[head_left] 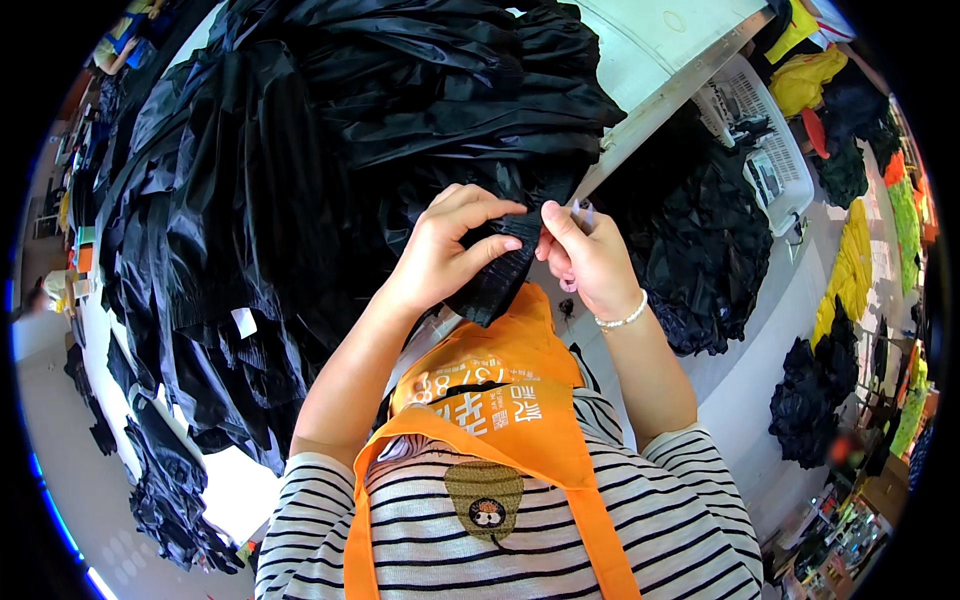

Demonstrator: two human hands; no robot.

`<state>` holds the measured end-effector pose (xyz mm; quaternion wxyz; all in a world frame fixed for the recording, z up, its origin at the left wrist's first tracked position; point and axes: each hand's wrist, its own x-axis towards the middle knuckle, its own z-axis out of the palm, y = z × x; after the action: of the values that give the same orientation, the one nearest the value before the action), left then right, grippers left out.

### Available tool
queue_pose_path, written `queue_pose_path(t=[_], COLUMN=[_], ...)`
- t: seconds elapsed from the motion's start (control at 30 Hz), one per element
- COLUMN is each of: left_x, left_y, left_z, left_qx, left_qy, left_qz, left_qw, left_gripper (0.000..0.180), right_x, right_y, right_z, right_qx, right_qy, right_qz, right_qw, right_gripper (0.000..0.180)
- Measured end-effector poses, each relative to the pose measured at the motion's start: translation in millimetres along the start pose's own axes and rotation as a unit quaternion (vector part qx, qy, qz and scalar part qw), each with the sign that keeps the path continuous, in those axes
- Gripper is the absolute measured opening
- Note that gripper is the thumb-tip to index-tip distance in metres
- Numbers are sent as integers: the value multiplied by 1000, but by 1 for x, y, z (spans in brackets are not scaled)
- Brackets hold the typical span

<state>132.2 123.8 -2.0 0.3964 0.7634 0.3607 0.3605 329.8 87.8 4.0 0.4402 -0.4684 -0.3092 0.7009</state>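
A black garment with a gathered elastic band [497, 277] hangs off the front of a large heap of black garments [400, 110]. Over that band is my left hand [447, 243], its thumb and forefinger stretched out and apart against the cloth. Just right of the band, my right hand [592, 262] is closed, thumb and forefinger pinched near the garment's edge. In its grip is a small pale purple tool [581, 213] that looks like thread snips, mostly hidden by the fingers. Whether the pinch also catches a thread or cloth is too small to see.
A pale table [665, 45] carries the heap; its edge runs diagonally at my right. Beyond it lie another black pile [700, 250] and a white plastic basket [775, 150]. Yellow cloth [848, 265] and a black bundle [812, 400] lie farther right. I wear an orange apron [500, 345].
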Motion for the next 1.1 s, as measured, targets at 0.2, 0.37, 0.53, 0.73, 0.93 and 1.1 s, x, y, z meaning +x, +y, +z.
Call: queue_pose_path(t=[0.2,0.37,0.53,0.73,0.93,1.1], left_x=[11,16,16,9,2,-5], left_y=[-5,-5,-9,-9,-12,-23], left_z=[5,9,12,9,3,-1], left_qx=[93,133,71,38,-214,-353], left_qy=[-34,-59,-46,-66,21,95], left_qz=[22,4,-20,-59,-199,-181], left_qw=[995,989,996,995,956,913], left_gripper=[14,13,18,19,21,18], right_x=[-12,0,9,28,11,-1], right_y=[-1,8,7,-15,-39,6], right_z=[-4,0,-7,-26,-94,-66], right_qx=[-316,-417,-468,-436,-567,-387], right_qy=[71,117,76,187,296,146], right_qz=[-198,-361,-353,-372,-107,-148], right_qw=[925,826,806,798,761,898], right_gripper=[21,21,19,8,35,29])
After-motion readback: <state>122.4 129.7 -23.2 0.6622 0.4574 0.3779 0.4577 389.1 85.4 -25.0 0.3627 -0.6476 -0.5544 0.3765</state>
